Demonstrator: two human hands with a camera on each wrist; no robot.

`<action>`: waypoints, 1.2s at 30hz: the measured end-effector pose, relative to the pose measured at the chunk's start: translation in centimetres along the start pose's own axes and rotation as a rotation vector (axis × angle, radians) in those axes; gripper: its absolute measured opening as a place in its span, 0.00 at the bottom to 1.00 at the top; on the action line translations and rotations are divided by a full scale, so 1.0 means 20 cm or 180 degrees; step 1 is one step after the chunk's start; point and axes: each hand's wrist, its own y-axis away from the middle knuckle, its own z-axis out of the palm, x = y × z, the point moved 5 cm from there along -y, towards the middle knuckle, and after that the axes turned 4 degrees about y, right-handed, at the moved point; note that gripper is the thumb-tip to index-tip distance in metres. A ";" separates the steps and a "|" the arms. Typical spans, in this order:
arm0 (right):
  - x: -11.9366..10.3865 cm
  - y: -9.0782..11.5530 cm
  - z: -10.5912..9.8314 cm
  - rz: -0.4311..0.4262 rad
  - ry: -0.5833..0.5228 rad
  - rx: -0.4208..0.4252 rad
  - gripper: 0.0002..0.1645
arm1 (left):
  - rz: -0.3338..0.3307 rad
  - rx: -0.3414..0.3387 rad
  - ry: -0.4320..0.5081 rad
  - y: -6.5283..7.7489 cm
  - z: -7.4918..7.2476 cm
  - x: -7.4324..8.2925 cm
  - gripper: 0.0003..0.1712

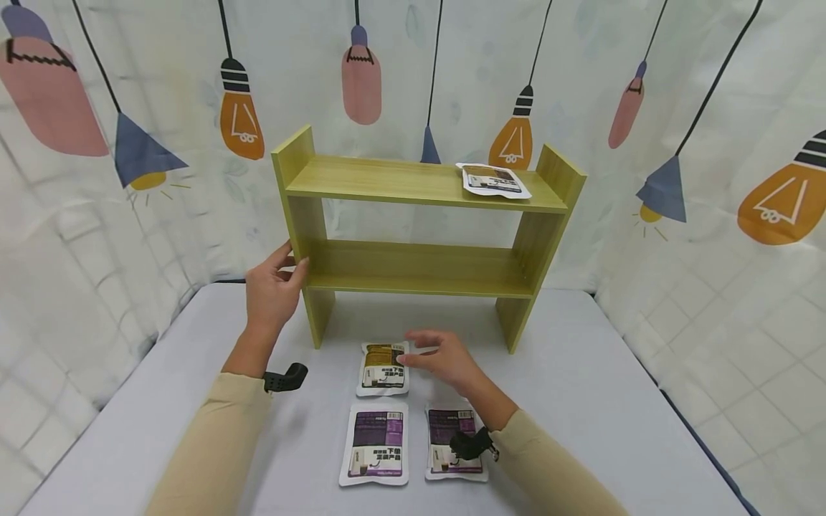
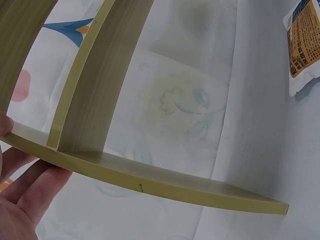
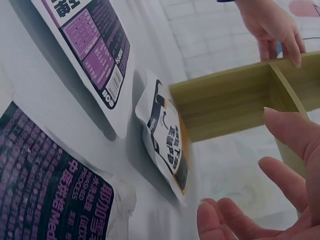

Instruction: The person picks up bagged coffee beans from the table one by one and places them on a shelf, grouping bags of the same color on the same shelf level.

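My left hand (image 1: 274, 292) grips the left side panel of a yellow-green wooden shelf (image 1: 413, 266), with the thumb on one face and the fingers on the other. In the left wrist view the fingers (image 2: 42, 192) wrap the panel's edge near the middle board. My right hand (image 1: 448, 360) hovers beside a gold-and-white pouch (image 1: 382, 378) lying on the table below the shelf. Its thumb tip overlaps the pouch's right edge in the head view, while the right wrist view shows the spread, loosely bent fingers (image 3: 285, 180) holding nothing.
Two purple-and-white pouches lie nearer me, one at left (image 1: 377, 448) and one at right (image 1: 449, 462) under the right wrist. Another gold-labelled pouch (image 1: 493, 182) rests on the shelf's top board, toward its right end. A patterned curtain (image 1: 400, 64) hangs behind the white table (image 1: 568, 401).
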 end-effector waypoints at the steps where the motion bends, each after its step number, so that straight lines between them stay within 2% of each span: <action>1: 0.00 0.00 0.01 0.0024 0.0018 -0.0001 0.30 | -0.0006 -0.0003 -0.0006 0.00 0.00 0.00 0.27; 8: 0.01 -0.03 0.05 0.0196 0.0270 0.0005 0.34 | -0.0019 -0.0015 0.0000 0.00 0.00 0.00 0.27; 18: 0.04 -0.08 0.08 0.0465 0.0113 -0.0013 0.33 | -0.0034 0.0003 0.0034 0.00 -0.01 0.00 0.27; 31: 0.06 -0.12 0.13 0.0390 0.0173 -0.0013 0.30 | -0.0021 0.0029 0.0028 0.00 0.00 0.00 0.27; 36: 0.07 -0.13 0.14 0.0439 0.0210 -0.0011 0.30 | -0.0009 0.0015 0.0031 0.00 0.00 0.00 0.26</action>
